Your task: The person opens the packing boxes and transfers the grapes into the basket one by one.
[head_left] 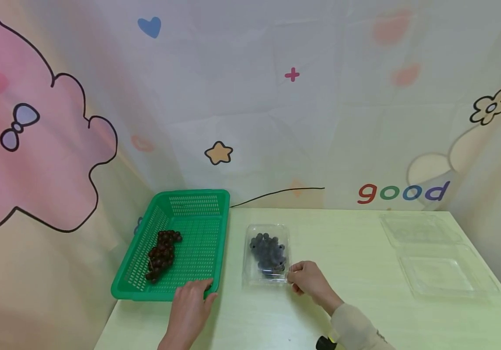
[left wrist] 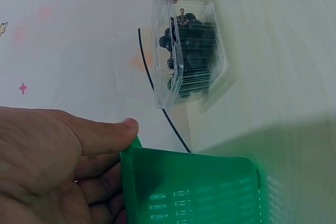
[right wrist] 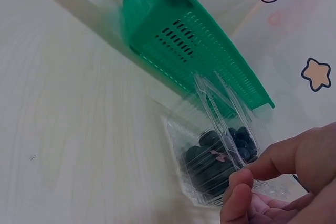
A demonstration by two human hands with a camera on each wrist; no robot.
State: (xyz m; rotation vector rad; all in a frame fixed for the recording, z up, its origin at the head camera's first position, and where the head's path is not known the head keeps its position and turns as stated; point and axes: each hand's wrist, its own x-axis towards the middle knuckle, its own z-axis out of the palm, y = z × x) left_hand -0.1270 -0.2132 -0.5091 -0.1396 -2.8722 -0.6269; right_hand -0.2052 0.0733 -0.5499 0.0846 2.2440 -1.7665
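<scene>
The clear plastic clamshell box with thin walls [head_left: 248, 278] stands on the pale wooden bench [head_left: 346, 243], in the middle, just right of the basket. I judge it light, bendable and rather slippery; the dark bluish grapes [head_left: 267, 250] inside should be soft and easily bruised, so the stiffer rim is a better hold than the sides. Nearest, the left hand [head_left: 189, 308] grips the near right corner of the green rectangular plastic basket [head_left: 145, 295], thumb over the rim. A little farther, the fingers of the right hand [head_left: 309, 279] pinch the box's rim at its near right corner; whether the lid is fully snapped, I cannot tell. In the basket, a reddish-brown bunch of grapes [head_left: 161, 255] lies to the left. Farther right, another clear plastic container [head_left: 442, 272] lies opened, the bench visible through both halves. At the far side hangs the printed cloth [head_left: 259, 107].
</scene>
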